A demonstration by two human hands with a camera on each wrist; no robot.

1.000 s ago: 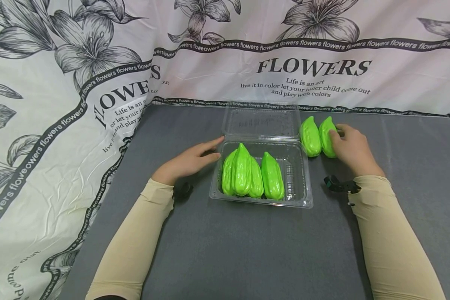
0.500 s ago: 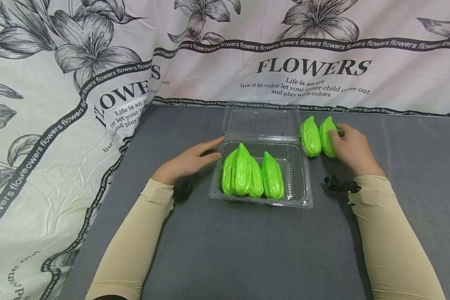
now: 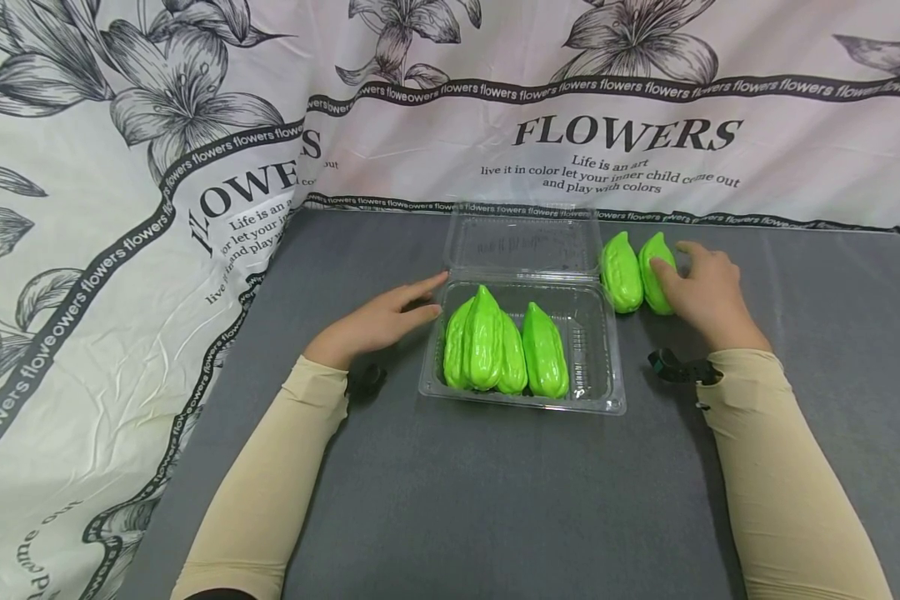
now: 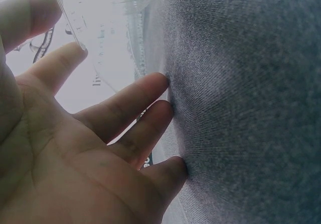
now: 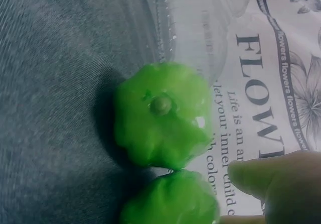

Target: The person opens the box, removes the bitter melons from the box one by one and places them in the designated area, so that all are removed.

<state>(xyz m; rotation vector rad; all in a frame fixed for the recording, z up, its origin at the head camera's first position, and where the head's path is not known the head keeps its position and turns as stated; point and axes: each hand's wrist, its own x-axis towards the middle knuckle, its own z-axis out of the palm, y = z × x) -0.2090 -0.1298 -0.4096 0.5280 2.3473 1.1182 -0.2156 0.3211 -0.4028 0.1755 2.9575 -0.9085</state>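
In the head view a clear plastic box (image 3: pixel 592 367) stands with its lid (image 3: pixel 525 242) folded back. Several glossy green ribbed gourds with pointed tips, such as this front one (image 3: pixel 484 342), lie in its left and middle part. My left hand (image 3: pixel 367 325) is at the box's left side, fingers extended; in the left wrist view the fingertips (image 4: pixel 160 81) reach the grey cloth and box edge. Two more gourds lie side by side right of the box. My right hand (image 3: pixel 708 296) is spread beside the outer gourd (image 3: pixel 656 275), thumb over its near side; the inner gourd (image 3: pixel 621 273) is untouched.
The table is covered with grey cloth (image 3: pixel 495 500). A white curtain (image 3: pixel 420 158) printed with flowers and lettering hangs along the back and the left side. A black strap (image 3: pixel 678 367) sits at the right wrist.
My right hand's fingers have loosened and moved slightly away to the right from the outer gourd. The left hand, the box and the gourds look the same.
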